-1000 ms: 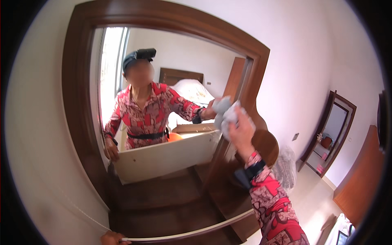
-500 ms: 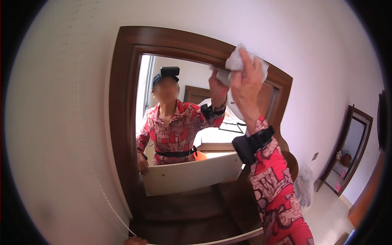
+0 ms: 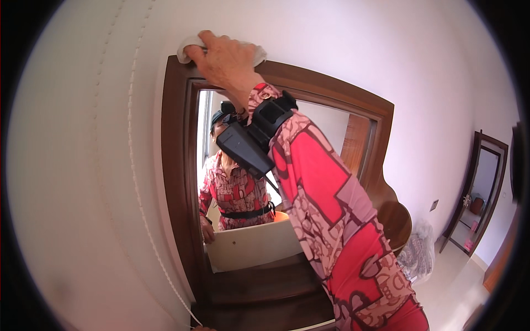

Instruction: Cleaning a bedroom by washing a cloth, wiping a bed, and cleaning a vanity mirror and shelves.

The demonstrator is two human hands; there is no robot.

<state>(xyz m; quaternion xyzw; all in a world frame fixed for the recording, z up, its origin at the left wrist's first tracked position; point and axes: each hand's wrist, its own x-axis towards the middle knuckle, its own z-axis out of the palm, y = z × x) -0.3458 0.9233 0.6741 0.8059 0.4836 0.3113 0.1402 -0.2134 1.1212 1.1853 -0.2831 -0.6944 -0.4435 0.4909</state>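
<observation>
My right hand (image 3: 229, 60) presses a crumpled white cloth (image 3: 190, 51) onto the top-left corner of a dark brown wooden mirror frame (image 3: 326, 83). Its fingers are bent over the cloth, which sticks out on both sides. Only a sliver of my left hand (image 3: 204, 329) shows at the lower edge. In the mirror (image 3: 323, 118), its reflection appears with fingers folded over the top edge of a white board (image 3: 256, 246). My right forearm, in a red patterned sleeve with a black strapped device, crosses the glass and hides part of it.
A white bead chain (image 3: 132, 121) hangs along the wall left of the frame. Dark wooden surfaces (image 3: 259, 287) lie below the mirror. To the right are a rounded brown wooden part (image 3: 395, 223), a clear plastic bag (image 3: 419, 251) on the floor and a dark-framed doorway (image 3: 461, 220).
My right hand and the cloth have moved left along the top of the frame, from its right half to the left corner. My left hand has nearly left the view at the bottom.
</observation>
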